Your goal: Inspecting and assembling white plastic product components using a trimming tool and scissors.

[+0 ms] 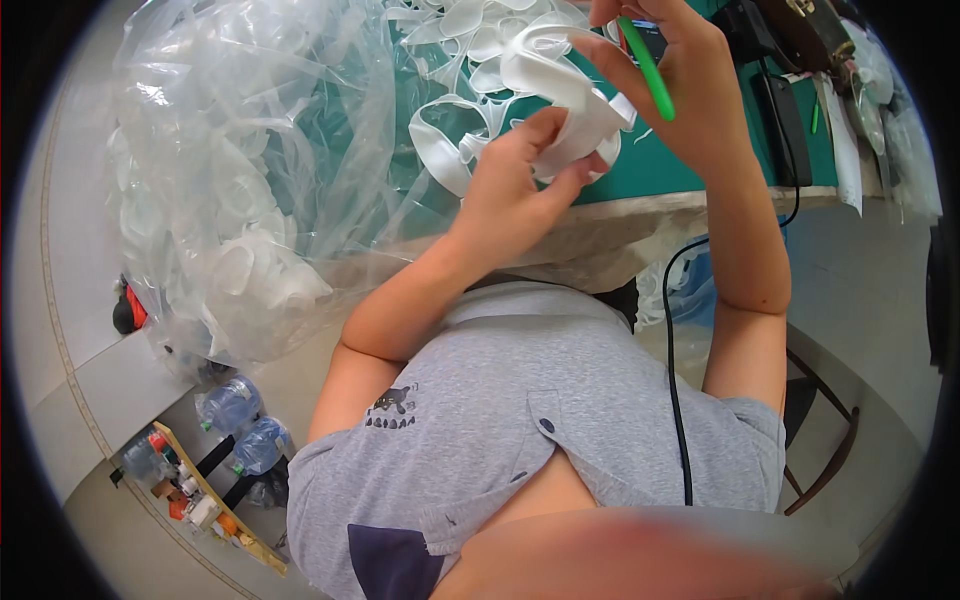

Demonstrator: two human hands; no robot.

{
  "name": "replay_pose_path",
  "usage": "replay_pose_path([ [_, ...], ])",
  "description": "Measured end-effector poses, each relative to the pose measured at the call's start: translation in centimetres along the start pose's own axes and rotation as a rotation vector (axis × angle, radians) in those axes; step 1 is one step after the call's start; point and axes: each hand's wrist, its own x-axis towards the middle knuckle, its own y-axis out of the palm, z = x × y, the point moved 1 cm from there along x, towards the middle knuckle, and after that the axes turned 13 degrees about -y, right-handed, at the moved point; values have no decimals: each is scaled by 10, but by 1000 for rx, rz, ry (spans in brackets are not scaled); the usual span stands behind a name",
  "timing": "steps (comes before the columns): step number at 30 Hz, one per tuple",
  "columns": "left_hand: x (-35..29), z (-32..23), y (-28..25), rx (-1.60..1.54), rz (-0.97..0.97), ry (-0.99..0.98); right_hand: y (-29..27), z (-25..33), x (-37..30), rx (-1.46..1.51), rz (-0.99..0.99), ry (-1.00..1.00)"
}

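White curved piece [590, 120], pinched in the left hand [515, 185], hangs over the near edge of a green table top [660, 165], just beyond the worker's grey shirt [570, 350]. That hand is closed on it, thumb to one side and fingers to the other. The right hand [695, 85] is half curled beside it, a slim green stick [652, 78] lodged between thumb and fingers (cutter or pen, I can't say; its upper end is lost among the fingers). Whether the right thumb also touches the piece I cannot tell from here.

To my eye, the step in hand is handling this one piece by itself, the stick carried rather than pressed to it. The next move, I'd judge, calls for a steady left pinch that doesn't crease the soft-looking band, and a careful right hand at its upper end.

Past the hands lies a heap of similar white loops [470, 40], the closest just beside the left fingers, so a snag is possible. Off left, a clear plastic bag [250, 80] bulges with more; far right, a long black box [778, 115] rests on the table.
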Motion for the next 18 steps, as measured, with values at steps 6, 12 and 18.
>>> replay_pose_path([
  [6,-7,-6,-29,-163,95,-71,11,-39,-44,466,383,259],
  [12,-11,5,-34,-28,-152,-62,22,-6,-46,168,186,141],
  [18,-9,5,-31,63,-320,56,33,-3,-57,180,136,183],
])
